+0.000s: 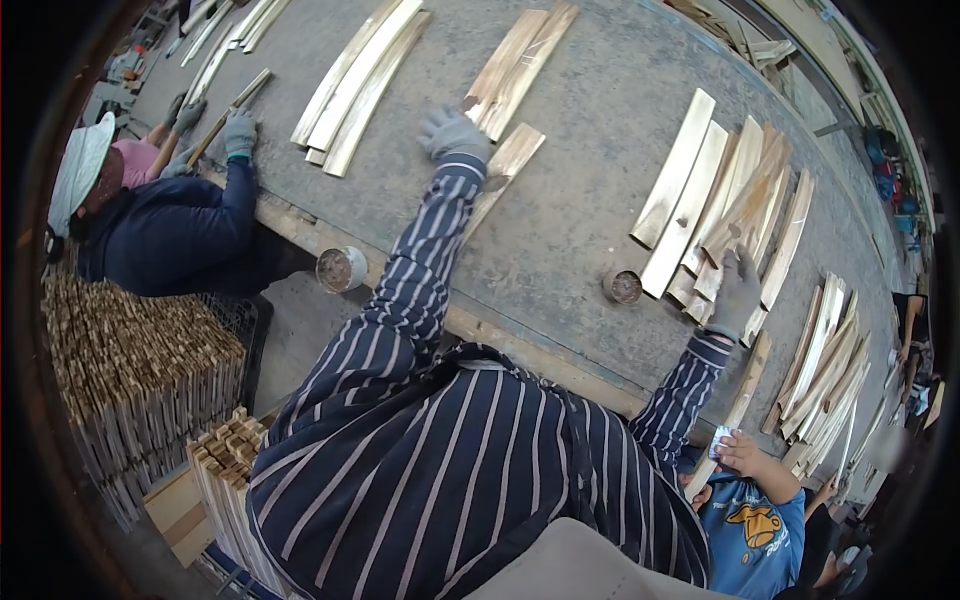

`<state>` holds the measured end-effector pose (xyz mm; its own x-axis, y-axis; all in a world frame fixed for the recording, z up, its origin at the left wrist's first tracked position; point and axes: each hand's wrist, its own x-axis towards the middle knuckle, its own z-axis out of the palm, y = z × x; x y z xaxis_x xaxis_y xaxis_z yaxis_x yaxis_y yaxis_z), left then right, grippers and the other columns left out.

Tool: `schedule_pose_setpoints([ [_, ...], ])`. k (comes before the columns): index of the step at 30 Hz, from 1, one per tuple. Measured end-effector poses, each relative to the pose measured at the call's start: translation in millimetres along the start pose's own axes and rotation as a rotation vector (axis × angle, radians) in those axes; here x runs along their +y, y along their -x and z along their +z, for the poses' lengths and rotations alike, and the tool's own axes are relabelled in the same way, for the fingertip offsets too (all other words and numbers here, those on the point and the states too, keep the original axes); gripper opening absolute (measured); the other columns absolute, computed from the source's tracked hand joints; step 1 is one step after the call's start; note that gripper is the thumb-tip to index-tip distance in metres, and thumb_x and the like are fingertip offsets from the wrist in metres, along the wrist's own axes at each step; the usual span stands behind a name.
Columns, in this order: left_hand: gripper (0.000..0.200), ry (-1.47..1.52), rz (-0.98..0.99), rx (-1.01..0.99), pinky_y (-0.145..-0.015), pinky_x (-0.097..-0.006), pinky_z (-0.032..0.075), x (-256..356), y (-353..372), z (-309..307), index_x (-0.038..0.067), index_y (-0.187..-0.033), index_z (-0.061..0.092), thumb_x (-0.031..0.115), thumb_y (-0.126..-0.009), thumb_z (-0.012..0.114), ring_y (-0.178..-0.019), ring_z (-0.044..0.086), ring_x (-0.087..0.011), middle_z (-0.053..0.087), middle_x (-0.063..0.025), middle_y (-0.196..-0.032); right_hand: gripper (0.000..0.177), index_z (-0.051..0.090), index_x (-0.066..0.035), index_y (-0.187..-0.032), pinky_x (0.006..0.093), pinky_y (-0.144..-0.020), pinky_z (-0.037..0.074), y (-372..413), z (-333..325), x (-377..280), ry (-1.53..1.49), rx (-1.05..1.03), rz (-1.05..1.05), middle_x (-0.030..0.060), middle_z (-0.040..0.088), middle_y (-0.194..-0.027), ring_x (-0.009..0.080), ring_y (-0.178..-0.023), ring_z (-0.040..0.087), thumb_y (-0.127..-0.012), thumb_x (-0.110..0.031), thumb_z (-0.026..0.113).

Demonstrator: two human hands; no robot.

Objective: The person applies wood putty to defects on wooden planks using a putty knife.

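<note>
My left hand (455, 136), in a grey glove, is open with fingers spread beside the lower ends of several wooden strips (525, 62). A shorter wooden strip (512, 165) lies partly under my left wrist. My right hand (738, 290), also gloved, reaches to the near ends of a spread pile of wooden strips (745, 195). Its fingers are stretched out and touch the strips; none is clearly gripped. A brownish strip lies slanted across the top of that pile. Left of the pile stands a small round can (623, 288).
Another can (341, 270) sits at the table's (560, 240) near edge. More strips (365, 80) lie at the upper left. A co-worker in a hat (165, 200) stands left; a person in blue (750, 515) holds a strip at right. Stacked wood (140, 360) stands lower left.
</note>
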<state>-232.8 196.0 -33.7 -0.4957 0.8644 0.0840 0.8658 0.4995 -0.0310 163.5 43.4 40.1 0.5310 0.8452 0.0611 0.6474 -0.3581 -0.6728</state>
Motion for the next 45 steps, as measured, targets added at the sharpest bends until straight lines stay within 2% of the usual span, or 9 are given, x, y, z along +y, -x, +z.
schedule_pose_setpoints([
  [4,0.079,0.142,0.225,-0.242,-0.089,-0.0364,0.044,-48.3,-18.8,6.7,0.003,-0.134,0.041,0.035,-0.07,0.073,-0.107,0.054,-0.0294,0.055,-0.015,-0.116,0.036,0.056,-0.005,-0.125,0.0303,-0.079,0.049,40.9,58.6,-60.7,-0.253,-0.138,-0.222,0.0134,0.066,-0.102,0.0197,-0.09,0.062,-0.09,-0.013,0.057],
  [6,0.077,0.513,0.102,-0.869,-0.088,-0.0354,0.046,-63.6,-6.0,-31.5,0.0,-0.126,0.049,0.032,-0.063,0.079,-0.109,0.054,-0.0308,0.055,-0.0177,-0.117,0.033,0.058,-0.009,-0.124,0.0252,-0.072,0.05,63.9,77.1,-93.2,-0.321,-0.236,-0.422,0.0074,0.065,-0.102,0.0131,-0.084,0.061,-0.093,-0.015,0.056],
  [10,0.077,0.457,0.198,-0.394,-0.088,-0.0365,0.048,-94.7,63.8,-52.4,-0.003,-0.122,0.049,0.033,-0.061,0.079,-0.103,0.058,-0.0334,0.057,-0.0205,-0.113,0.027,0.066,-0.01,-0.112,0.0233,-0.055,0.044,101.4,115.5,-128.0,-0.243,-0.362,-0.603,0.002,0.057,-0.076,0.0085,-0.061,0.052,-0.086,-0.006,0.061],
  [17,0.064,0.68,0.312,-0.254,-0.078,-0.0429,0.051,-114.0,132.9,-82.9,0.005,-0.114,0.05,0.031,-0.061,0.076,-0.09,0.062,-0.0374,0.061,-0.0205,-0.098,0.034,0.063,-0.02,-0.118,0.0327,-0.058,0.047,136.7,129.5,-156.5,0.0,-0.181,-0.747,0.0061,0.061,-0.086,0.0232,-0.068,0.061,-0.086,-0.01,0.058],
  [36,0.075,0.563,0.405,-0.316,-0.069,-0.0369,0.053,-109.3,163.7,-91.2,0.002,-0.122,0.048,0.033,-0.062,0.08,-0.09,0.063,-0.0293,0.061,-0.0208,-0.102,0.032,0.062,-0.02,-0.114,0.0314,-0.052,0.045,164.1,96.7,-134.8,0.162,-0.29,-0.789,0.005,0.061,-0.083,0.0199,-0.06,0.057,-0.084,-0.011,0.057],
  [40,0.057,1.874,0.024,-1.582,-0.045,-0.0235,0.041,-117.2,159.9,-73.1,-0.001,-0.12,0.044,0.03,-0.078,0.068,-0.066,0.054,-0.0147,0.052,-0.0122,-0.086,0.023,0.063,-0.008,-0.11,0.0255,-0.045,0.035,148.4,85.8,-119.8,-0.326,-0.265,-0.68,0.0045,0.06,-0.077,0.0105,-0.051,0.046,-0.09,-0.017,0.056],
  [41,0.055,2.374,-0.226,-2.044,-0.04,-0.0191,0.035,-115.8,161.6,-69.3,-0.002,-0.122,0.042,0.027,-0.081,0.065,-0.059,0.048,-0.0104,0.048,-0.0086,-0.081,0.025,0.063,-0.004,-0.109,0.0232,-0.043,0.03,135.4,85.2,-114.9,-0.457,-0.431,-0.289,0.0027,0.057,-0.072,0.0076,-0.049,0.04,-0.091,-0.02,0.056],
  [42,0.055,2.362,-0.224,-2.06,-0.04,-0.0191,0.035,-111.0,165.0,-66.6,-0.002,-0.122,0.042,0.027,-0.081,0.065,-0.059,0.048,-0.0104,0.048,-0.0086,-0.081,0.029,0.062,0.001,-0.108,0.0209,-0.042,0.026,126.1,85.4,-111.5,-0.577,-0.581,0.112,0.0009,0.055,-0.067,0.0048,-0.046,0.035,-0.093,-0.023,0.056],
  [45,0.064,2.676,-0.055,-2.594,-0.04,-0.0218,0.033,-89.8,182.2,-64.3,-0.004,-0.128,0.034,0.028,-0.081,0.064,-0.052,0.039,-0.0101,0.042,-0.0079,-0.078,0.033,0.065,-0.001,-0.091,0.0205,-0.041,0.022,122.8,93.6,-120.9,-0.848,-0.629,0.193,-0.0056,0.042,-0.054,0.003,-0.043,0.032,-0.09,-0.034,0.06],
])
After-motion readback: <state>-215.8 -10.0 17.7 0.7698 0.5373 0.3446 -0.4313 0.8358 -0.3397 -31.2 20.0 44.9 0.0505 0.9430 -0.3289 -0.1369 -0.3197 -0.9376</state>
